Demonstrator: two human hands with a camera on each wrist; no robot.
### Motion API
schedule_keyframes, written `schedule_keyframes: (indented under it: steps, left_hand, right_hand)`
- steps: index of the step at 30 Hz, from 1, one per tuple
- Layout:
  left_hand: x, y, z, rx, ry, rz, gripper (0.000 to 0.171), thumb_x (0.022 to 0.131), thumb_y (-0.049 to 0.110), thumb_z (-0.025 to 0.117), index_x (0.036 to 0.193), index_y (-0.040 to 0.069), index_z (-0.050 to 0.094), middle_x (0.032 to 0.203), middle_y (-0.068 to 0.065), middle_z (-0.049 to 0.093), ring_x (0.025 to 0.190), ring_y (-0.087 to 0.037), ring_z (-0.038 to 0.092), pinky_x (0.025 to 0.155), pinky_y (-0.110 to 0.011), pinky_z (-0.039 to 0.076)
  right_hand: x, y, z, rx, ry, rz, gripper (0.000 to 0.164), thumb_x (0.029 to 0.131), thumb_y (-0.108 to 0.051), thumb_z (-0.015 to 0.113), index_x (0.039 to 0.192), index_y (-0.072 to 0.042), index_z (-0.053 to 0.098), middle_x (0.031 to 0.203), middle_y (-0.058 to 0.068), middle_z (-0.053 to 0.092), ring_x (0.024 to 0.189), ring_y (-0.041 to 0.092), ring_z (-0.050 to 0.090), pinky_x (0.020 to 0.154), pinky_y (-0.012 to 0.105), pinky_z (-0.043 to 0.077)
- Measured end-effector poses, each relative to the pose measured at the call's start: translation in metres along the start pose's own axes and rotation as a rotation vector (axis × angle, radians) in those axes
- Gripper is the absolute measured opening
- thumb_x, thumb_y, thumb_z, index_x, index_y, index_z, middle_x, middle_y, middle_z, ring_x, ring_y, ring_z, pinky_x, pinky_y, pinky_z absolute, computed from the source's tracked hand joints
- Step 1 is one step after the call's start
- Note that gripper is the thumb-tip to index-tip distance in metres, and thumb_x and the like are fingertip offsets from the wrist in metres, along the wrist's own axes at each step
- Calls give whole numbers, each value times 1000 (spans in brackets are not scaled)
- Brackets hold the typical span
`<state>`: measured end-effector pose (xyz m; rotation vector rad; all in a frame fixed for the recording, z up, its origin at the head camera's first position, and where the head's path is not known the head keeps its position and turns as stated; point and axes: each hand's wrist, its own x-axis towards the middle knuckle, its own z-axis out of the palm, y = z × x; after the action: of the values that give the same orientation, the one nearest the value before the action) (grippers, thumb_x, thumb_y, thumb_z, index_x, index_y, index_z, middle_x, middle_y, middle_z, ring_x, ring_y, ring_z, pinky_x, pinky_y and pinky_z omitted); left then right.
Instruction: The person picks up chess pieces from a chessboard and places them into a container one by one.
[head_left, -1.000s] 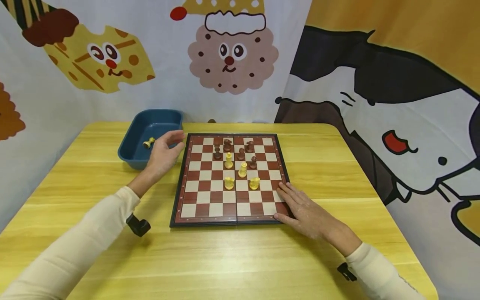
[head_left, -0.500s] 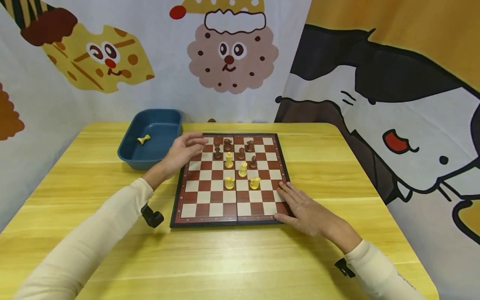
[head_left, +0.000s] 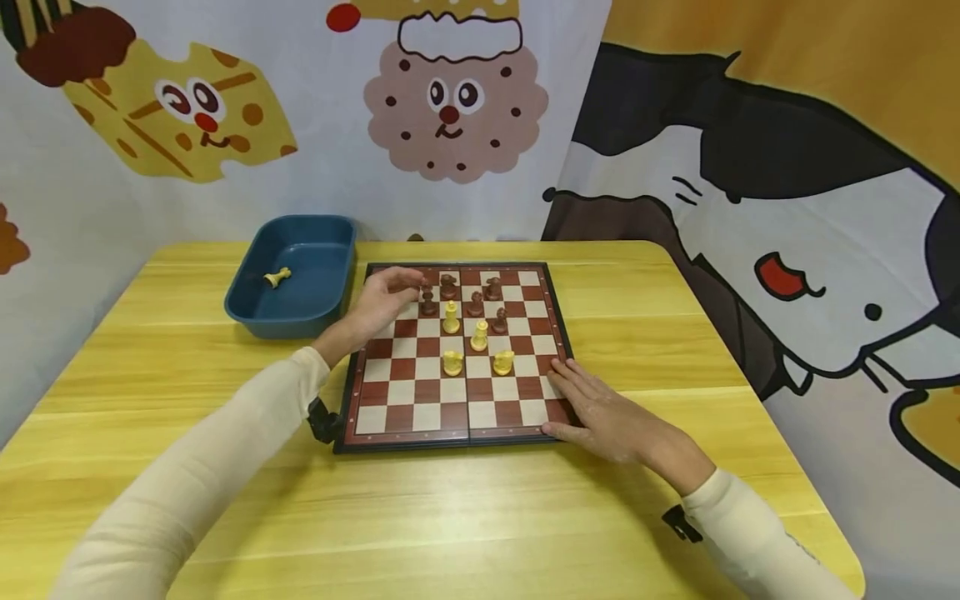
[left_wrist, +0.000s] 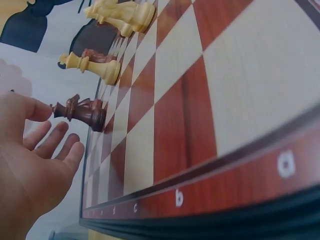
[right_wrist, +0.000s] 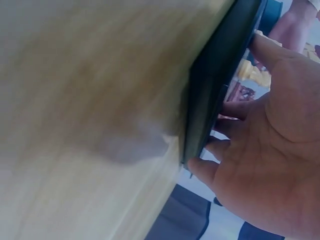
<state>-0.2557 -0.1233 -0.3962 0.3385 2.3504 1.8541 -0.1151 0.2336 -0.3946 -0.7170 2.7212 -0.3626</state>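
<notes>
On the red-and-white chessboard (head_left: 371, 418) stand several brown and yellow chess pieces. My left hand (head_left: 377, 308) reaches over the board's far left part, beside a tall dark brown chess piece (head_left: 428, 300). In the left wrist view, one fingertip lies at the top of that piece (left_wrist: 82, 114), and the other fingers are loosely bent below; contact is unclear. Two yellow knights (head_left: 503, 362) and two taller yellow pieces (head_left: 480, 335) stand nearer the middle. With fingers spread, my right hand (head_left: 611, 421) rests on the board's right edge, as the right wrist view also shows.
A blue bin (head_left: 240, 307) stands left of the board, with one yellow chess piece (head_left: 277, 277) lying in it. The yellow wooden table (head_left: 420, 533) ends at a cartoon-printed cloth (head_left: 300, 196) behind.
My left hand has moved right, from beside the bin to the brown piece at the board's far left. My right hand keeps its place on the board's edge. The head view has shifted slightly.
</notes>
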Motion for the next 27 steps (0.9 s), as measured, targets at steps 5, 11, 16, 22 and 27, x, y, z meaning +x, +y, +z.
schedule_keyframes:
  steps: [5,11,16,22,27]
  left_hand:
    - [4,-5,9,-48,-11,11,36,104,1,52,138,-10,55,141,-23,54,128,-35,51,107,-51,43]
    - [6,-3,19,-70,18,-29,35,104,4,56,137,-7,58,138,-20,58,127,-31,53,106,-45,45]
    - [11,-2,24,-100,22,-51,34,105,7,59,137,-5,60,133,-19,63,126,-28,57,107,-40,45]
    - [12,-6,26,-119,35,-54,32,104,9,62,134,-2,64,128,-15,66,121,-26,60,103,-39,48]
    - [8,-12,23,-79,82,-10,32,103,13,64,131,-1,67,126,-12,68,117,-23,63,100,-37,51]
  right_hand:
    - [0,0,-2,4,-16,9,89,102,-61,49,161,0,23,168,16,11,153,36,6,119,56,18]
    - [-1,1,0,11,3,9,89,102,-61,50,161,-1,23,168,16,11,153,35,6,119,56,19]
    - [-2,2,1,17,16,12,89,101,-61,51,161,-1,24,168,15,11,153,34,6,119,55,20]
    - [-4,3,4,21,20,9,89,102,-61,50,161,0,24,168,15,11,153,35,6,119,56,19]
    - [-2,2,5,24,29,-8,89,102,-62,49,161,-1,23,168,14,11,153,35,5,119,56,18]
